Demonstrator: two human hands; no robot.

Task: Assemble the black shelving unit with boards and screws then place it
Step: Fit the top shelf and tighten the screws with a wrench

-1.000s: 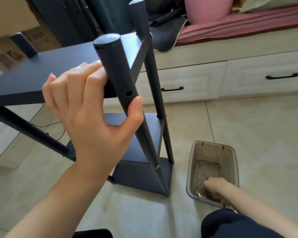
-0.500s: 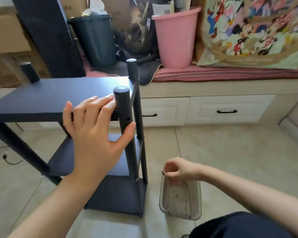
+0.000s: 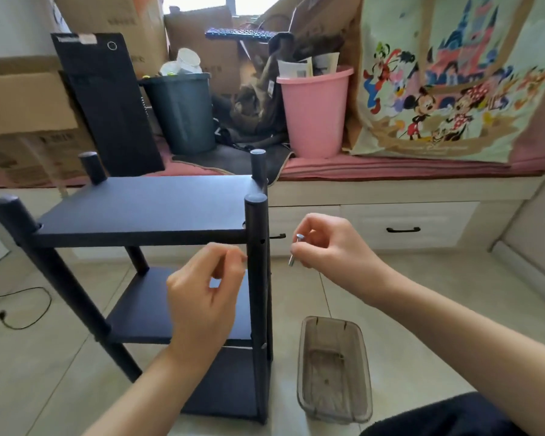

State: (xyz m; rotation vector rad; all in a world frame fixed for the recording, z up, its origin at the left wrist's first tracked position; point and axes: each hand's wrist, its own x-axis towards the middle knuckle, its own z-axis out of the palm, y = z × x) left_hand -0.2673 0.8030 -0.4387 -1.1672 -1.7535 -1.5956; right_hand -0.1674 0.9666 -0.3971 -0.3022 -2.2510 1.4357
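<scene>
The black shelving unit stands upright on the tiled floor, with three boards between round black posts. Its near right post has a small open hole just under the top board. My left hand hovers just left of that post with fingers loosely curled, holding nothing and not touching it. My right hand is just right of the post and pinches a silver screw, head up. A clear plastic parts box sits on the floor below my right hand.
A white drawer bench runs behind the unit. On it stand a pink bucket, a dark bin, a leaning black board, cardboard boxes and a cartoon-print bag. A black cable lies on the floor at left.
My left hand has let go of the near right post. My right hand has come up from the parts box with a screw, level with the top board.
</scene>
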